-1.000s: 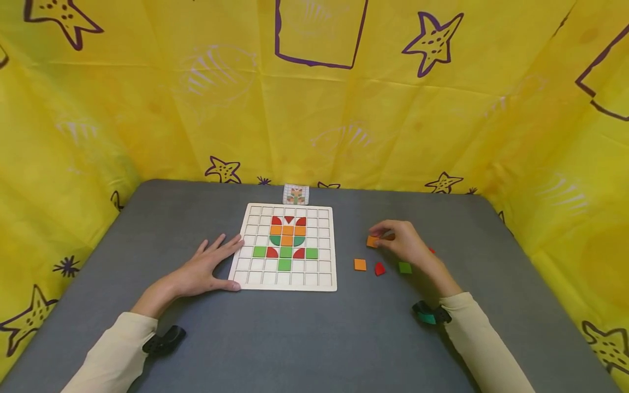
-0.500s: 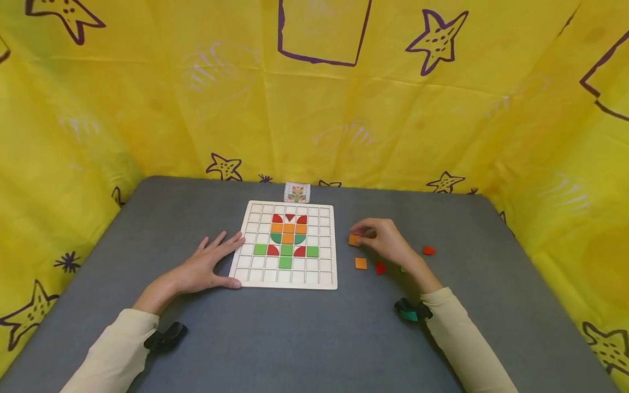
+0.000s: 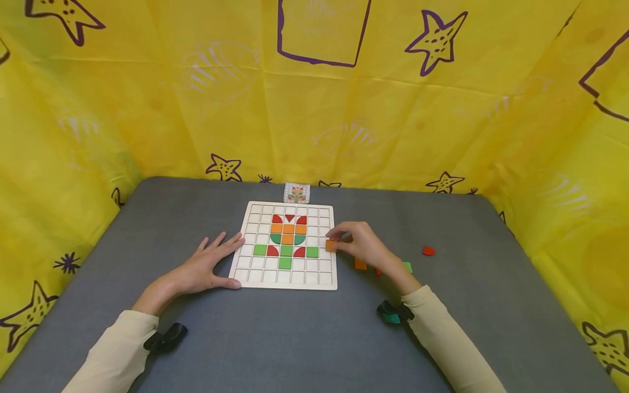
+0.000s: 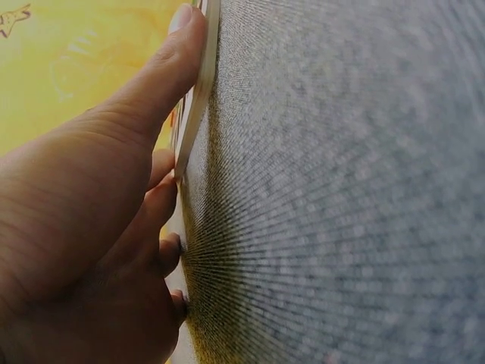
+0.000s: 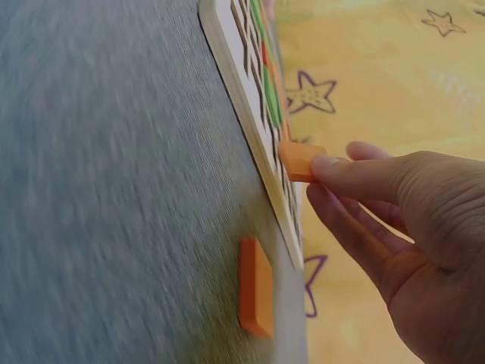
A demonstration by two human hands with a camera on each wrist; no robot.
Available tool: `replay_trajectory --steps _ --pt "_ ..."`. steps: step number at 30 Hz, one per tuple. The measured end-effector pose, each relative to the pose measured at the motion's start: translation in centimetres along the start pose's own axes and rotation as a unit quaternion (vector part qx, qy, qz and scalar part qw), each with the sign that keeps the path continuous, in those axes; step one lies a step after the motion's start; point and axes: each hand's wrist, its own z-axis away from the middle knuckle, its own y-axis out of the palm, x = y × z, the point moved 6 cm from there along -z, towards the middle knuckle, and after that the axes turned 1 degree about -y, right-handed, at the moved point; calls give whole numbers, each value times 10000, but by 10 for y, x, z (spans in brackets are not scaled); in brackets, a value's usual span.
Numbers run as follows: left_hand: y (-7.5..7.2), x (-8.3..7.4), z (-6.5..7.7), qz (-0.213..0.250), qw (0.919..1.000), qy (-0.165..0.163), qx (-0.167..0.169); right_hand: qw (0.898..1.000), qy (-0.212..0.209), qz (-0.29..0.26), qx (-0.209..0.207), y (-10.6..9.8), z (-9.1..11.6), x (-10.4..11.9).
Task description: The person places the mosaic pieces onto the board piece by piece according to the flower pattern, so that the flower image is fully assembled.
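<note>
A wooden grid board [image 3: 255, 277] lies on the grey table, with red, orange and green tiles set in its squares as a flower. My left hand [image 3: 203, 267] rests at the board's left edge, fingers spread and fairly straight; in the left wrist view the thumb [image 4: 170, 68] lies along the rim. Between thumb and fingers, my right hand [image 3: 363, 243] pinches an orange square tile [image 5: 299, 161] over the right side of the board. Under that hand, another orange tile [image 5: 256, 288] lies on the table.
A small pattern card [image 3: 297, 192] sits just behind the board. Right of the board are a green tile [image 3: 408, 267] and a red piece [image 3: 429, 250]; another red piece is mostly hidden by the right hand. Yellow printed cloth [image 3: 314, 109] encloses the table's back and sides.
My right hand has carried the orange tile leftward, from the loose pieces to above the board's right edge. My left hand has stayed at the board.
</note>
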Motion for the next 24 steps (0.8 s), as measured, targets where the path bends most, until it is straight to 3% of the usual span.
replay_trajectory --steps 18,24 --pt "2 5 -1 -32 9999 -112 36 9991 -158 -295 255 21 -10 18" --pt "1 2 -1 26 10000 27 -25 9977 -224 -513 380 33 -13 26"
